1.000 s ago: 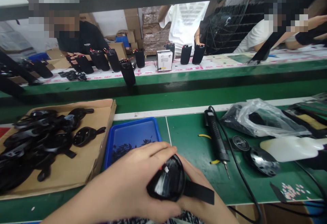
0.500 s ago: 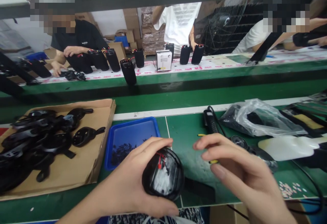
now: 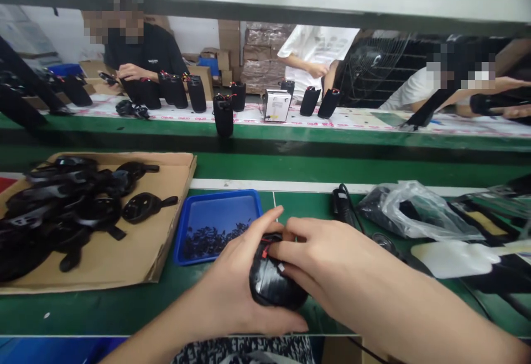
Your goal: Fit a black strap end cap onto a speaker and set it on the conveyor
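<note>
My left hand [image 3: 232,281] is wrapped around a round black plastic housing [image 3: 269,286] above the green bench, its open end turned toward me. Inside it, a shiny surface and a red wire [image 3: 264,252] show. Over the housing's right side, my right hand [image 3: 323,259] reaches in with fingers bent and pressed together beside the red wire. A tiny white piece [image 3: 281,268] shows at those fingertips; what they pinch is mostly hidden. Just behind my left hand lies a blue tray [image 3: 219,201] of small black screws [image 3: 211,239].
At left, a cardboard tray [image 3: 136,267] holds black strapped housings [image 3: 143,207]. A black corded tool [image 3: 342,204], plastic bag [image 3: 427,214] and white bottle [image 3: 452,259] lie at right. Across the line, co-workers sit behind upright black cylinders [image 3: 224,116] and a white box [image 3: 277,105].
My right hand has moved left from open air onto the housing, its fingers now closed at the wire. My left hand keeps its hold. The view has shifted slightly.
</note>
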